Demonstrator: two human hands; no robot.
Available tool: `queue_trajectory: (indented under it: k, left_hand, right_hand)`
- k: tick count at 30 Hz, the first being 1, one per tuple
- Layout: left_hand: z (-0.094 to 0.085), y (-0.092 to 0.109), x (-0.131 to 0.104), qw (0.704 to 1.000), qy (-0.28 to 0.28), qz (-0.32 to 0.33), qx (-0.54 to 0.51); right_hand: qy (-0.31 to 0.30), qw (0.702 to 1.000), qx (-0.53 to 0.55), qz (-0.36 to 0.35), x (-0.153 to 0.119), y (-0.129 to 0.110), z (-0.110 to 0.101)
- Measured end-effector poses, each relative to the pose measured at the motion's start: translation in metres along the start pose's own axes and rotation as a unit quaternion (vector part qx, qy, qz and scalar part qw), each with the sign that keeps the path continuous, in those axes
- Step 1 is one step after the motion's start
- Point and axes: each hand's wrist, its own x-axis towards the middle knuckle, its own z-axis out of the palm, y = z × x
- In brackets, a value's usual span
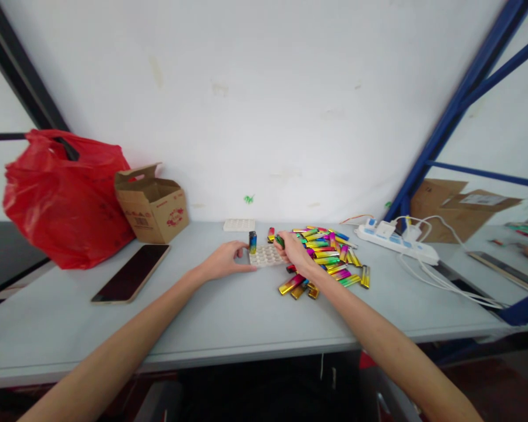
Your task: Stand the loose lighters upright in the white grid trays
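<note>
Lighters (pixel 327 261) heaped beyond counting, plus two trays: far tray (pixel 239 225) by the back edge of the tabletop (pixel 229 316), near tray (pixel 266 256) with one blue lighter (pixel 252 242), long axis vertical, at its back-left corner! Left hand (pixel 223 261) loosely open beside it; right hand (pixel 299 253) pinching one green lighter (pixel 280 240), tip leftward.

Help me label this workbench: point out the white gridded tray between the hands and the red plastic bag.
White gridded tray (pixel 264 256), head view: its top surface.
Red plastic bag (pixel 68 202), head view: its front side.

glossy, metallic-looking lighters (pixel 327 261); matt tray (pixel 266 256); crinkled, shiny plastic bag (pixel 70 196); matt cardboard box (pixel 161 218).
</note>
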Motion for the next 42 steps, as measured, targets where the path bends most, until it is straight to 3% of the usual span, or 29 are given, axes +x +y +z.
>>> queue_trajectory:
  k: [6, 12, 15, 18, 24, 27, 32, 42]
  left_hand:
    - [-0.001, 0.002, -0.001, 1.0, 0.006, -0.001, -0.007]
    - [0.001, 0.0, -0.001, 1.0, 0.006, 0.001, -0.014]
    - [0.002, -0.001, -0.001, 1.0, 0.007, -0.007, -0.013]
    - [0.001, 0.0, -0.001, 1.0, 0.003, -0.009, -0.009]
    - [0.0, 0.001, -0.001, 1.0, 0.002, -0.007, -0.006]
    - [0.001, 0.0, -0.001, 1.0, 0.002, -0.007, -0.012]
    - [0.001, 0.0, -0.001, 1.0, 0.003, -0.002, -0.015]
    - [0.0, 0.0, 0.0, 1.0, 0.002, 0.005, -0.017]
  right_hand:
    - [-0.044, 0.999, -0.014, -0.028, 0.007, 0.008, 0.0]
    - [-0.036, 0.97, -0.164, -0.178, 0.006, 0.011, 0.004]
    - [0.013, 0.943, -0.231, -0.241, 0.003, 0.012, 0.003]
    - [0.047, 0.938, -0.242, -0.245, 0.006, 0.014, 0.001]
    - [-0.009, 0.955, -0.197, -0.22, 0.013, 0.02, 0.003]
    - [-0.01, 0.932, -0.273, -0.239, 0.013, 0.022, 0.006]
    - [-0.009, 0.869, -0.387, -0.309, 0.016, 0.021, 0.01]
    - [-0.012, 0.815, -0.506, -0.282, 0.016, 0.023, 0.014]
